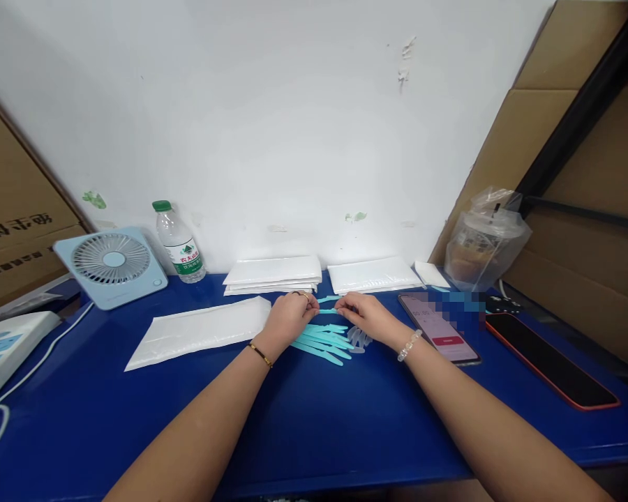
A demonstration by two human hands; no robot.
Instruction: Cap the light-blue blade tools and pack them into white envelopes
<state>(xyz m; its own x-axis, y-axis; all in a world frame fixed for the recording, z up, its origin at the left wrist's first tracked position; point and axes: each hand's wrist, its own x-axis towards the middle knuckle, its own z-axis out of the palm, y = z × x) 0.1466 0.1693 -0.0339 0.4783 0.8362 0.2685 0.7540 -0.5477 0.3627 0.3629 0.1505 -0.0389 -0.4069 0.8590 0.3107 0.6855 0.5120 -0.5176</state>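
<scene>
My left hand (289,317) pinches one end of a slim teal eyebrow razor (327,312). At the other end, the fingertips of my right hand (367,315) are closed on it, and whether they also hold a small cap is hidden. Just behind it lies another teal razor (329,300). Below my hands, several more teal razors (322,343) are fanned out on the blue table (345,425). Close to their right ends is a small pile of clear plastic caps (358,340), partly under my right hand. A white padded envelope (199,331) lies flat left of my left hand.
Stacked white envelopes (272,272) and more white envelopes (374,274) lie along the wall. A light blue fan (114,268), a water bottle (181,244) and a power strip (10,348) are left. Right are a lit phone (439,328), a dark red-edged phone (549,359) and a bagged drink (481,244).
</scene>
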